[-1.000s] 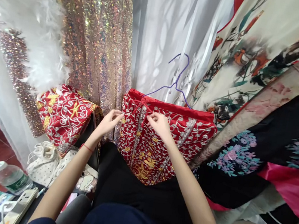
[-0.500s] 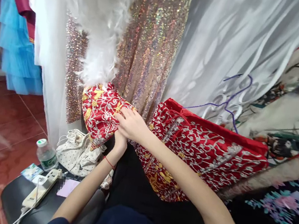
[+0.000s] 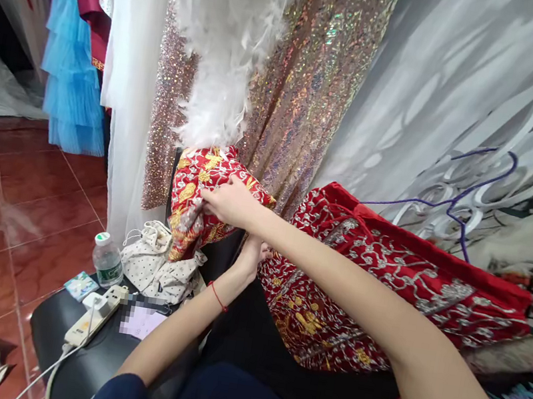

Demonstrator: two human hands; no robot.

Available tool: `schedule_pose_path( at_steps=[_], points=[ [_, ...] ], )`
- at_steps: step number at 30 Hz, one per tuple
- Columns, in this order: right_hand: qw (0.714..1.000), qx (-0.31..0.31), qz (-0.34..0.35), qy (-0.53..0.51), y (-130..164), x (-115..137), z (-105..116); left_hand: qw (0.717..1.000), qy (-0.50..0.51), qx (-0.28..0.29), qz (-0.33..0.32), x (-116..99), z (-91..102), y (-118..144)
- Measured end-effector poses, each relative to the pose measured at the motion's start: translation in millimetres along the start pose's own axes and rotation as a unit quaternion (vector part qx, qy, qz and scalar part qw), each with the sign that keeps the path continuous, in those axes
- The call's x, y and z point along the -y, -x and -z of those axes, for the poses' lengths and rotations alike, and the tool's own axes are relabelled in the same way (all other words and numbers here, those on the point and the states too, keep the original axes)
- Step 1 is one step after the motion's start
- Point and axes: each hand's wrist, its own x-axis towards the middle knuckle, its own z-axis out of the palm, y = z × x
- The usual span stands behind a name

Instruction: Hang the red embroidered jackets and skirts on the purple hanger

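Fingers of the right hand (image 3: 230, 202) pinch the red embroidered bundle (image 3: 196, 198) mid-frame; left hand (image 3: 254, 251) hidden beneath, grip unclear. Tugging risks snagging embroidery.

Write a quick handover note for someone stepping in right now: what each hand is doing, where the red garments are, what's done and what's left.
Right hand: reaches across, fingers gripping the small red embroidered piece draped on the black stand.
Left hand: mostly hidden beneath the right forearm, beside the big red embroidered garment; grip unclear.
Purple hanger: sits at the big garment's top edge.
Done: big garment lies across the lap at its hanger.
Left: small piece is not on any hanger.
Nearby: water bottle, power strip on the black stool.
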Motion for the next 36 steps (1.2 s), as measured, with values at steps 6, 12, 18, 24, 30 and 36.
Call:
schedule_pose_path(
  at_steps=[6, 12, 18, 24, 30, 36],
  points=[
    [0.916, -0.22, -0.204, -0.267, 10, -56, 24, 0.998, 0.049, -0.016, 0.025, -38, 1.1, 9],
    [0.817, -0.387, -0.267, -0.335, 46, -87, 32, 0.926, -0.156, -0.168, -0.3, -59, 16.6, 9],
    [0.837, -0.351, -0.342, -0.243, 84, -130, 25, 0.868, -0.256, -0.111, -0.412, -64, 13.5, 25],
    [0.871, -0.257, -0.399, -0.129, 129, -147, 1, 0.893, -0.224, -0.089, -0.381, -68, 7.4, 32],
    [0.832, -0.116, -0.43, -0.329, 124, -109, -42, 0.921, -0.196, -0.071, -0.328, -63, 0.9, 27],
    [0.823, -0.109, -0.343, -0.439, 104, -97, -72, 0.905, -0.239, -0.07, -0.344, -57, 1.9, 28]
  ],
)
